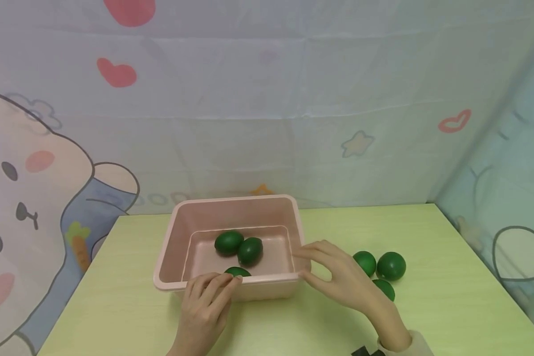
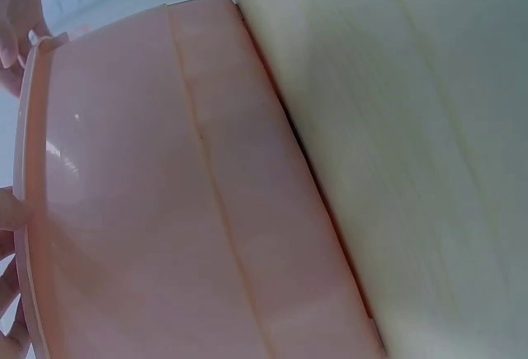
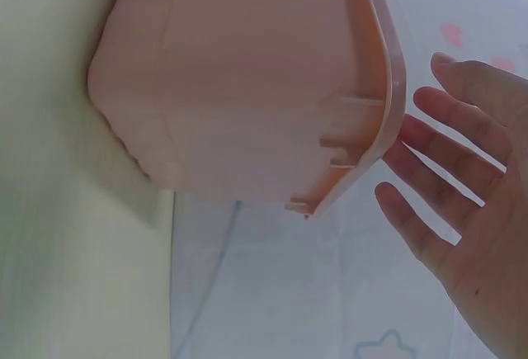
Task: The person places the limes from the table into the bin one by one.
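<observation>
A pink plastic bin (image 1: pixel 267 289) stands on the table, with two glossy dark green, egg-shaped fruits (image 1: pixel 229 243) on its floor and a third green fruit (image 1: pixel 238 271) partly hidden behind the front wall. My left hand (image 1: pixel 203 309) grips the bin's front rim, its fingers curled over the edge. In the left wrist view, fingertips (image 2: pixel 10 210) show at that rim. By the right rim is my right hand (image 1: pixel 340 277), its fingers spread and nothing held; the right wrist view shows its fingertips (image 3: pixel 396 157) right at the bin's corner.
Three green fruits, one of them a rounder green fruit (image 1: pixel 391 266), lie on the light yellow-green table (image 1: pixel 436 306) just beyond my right hand. A printed cloth (image 1: pixel 249 123) hangs behind the table, and another cloth side (image 1: pixel 507 163) borders it on the right.
</observation>
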`<state>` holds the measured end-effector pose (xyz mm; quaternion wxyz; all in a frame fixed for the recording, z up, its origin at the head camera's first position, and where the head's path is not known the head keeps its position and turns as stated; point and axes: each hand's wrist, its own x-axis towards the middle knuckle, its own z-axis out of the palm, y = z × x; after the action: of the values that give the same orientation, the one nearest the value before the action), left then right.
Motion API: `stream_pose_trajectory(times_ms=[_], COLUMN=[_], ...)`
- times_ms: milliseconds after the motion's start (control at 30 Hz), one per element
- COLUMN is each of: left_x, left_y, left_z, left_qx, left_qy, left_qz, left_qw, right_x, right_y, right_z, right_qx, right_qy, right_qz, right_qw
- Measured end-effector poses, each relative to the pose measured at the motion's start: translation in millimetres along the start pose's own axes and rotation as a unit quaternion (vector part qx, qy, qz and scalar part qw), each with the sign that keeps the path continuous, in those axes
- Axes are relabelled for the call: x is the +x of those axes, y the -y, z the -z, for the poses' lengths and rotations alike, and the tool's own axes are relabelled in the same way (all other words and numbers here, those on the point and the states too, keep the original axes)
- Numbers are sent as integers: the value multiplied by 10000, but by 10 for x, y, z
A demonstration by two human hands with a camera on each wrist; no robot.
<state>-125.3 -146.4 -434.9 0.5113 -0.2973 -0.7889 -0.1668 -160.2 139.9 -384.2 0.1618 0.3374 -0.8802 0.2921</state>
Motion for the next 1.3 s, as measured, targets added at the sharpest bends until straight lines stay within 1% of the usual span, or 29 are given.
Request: stream_pose_trajectory(times_ms=[133, 333, 567, 733, 967, 1067, 1133, 1233, 1300], left_x=[-3, -6, -5, -7, -7, -2, 2, 6, 5], left_y=[8, 11, 18, 17, 4, 5, 4, 4, 6], left_z=[-2, -7, 3, 3, -7, -6, -3, 3, 5], left_qx=[8, -15, -12, 17, 24, 27, 27, 37, 35], left_qy=[-45, -72, -69, -63, -73, -100, -89, -76, -61], left_qz=[-30, -42, -45, -34, -29, -51, -50, -58, -54], left_qw=[10000, 10000, 10000, 10000, 10000, 9999, 9999, 9999, 10000], right_x=[-74, -176, -332, -436, -517, -544, -565, -612, -647], right_y=[-20, -50, -129, -192, -282, -334, -362, -413, -447], right_z=[8, 49, 72, 110, 174, 200, 227, 276, 301], right_qx=[83, 102, 32, 88, 109, 64, 72, 113, 134], right_qy=[-51, -240, -406, -585, -661, -640, -551, -215, -29], right_qz=[-78, -142, -412, -654, -763, -849, -992, -1354, -1523], right_qw=[9999, 9996, 9983, 9961, 9948, 9943, 9935, 9905, 9882])
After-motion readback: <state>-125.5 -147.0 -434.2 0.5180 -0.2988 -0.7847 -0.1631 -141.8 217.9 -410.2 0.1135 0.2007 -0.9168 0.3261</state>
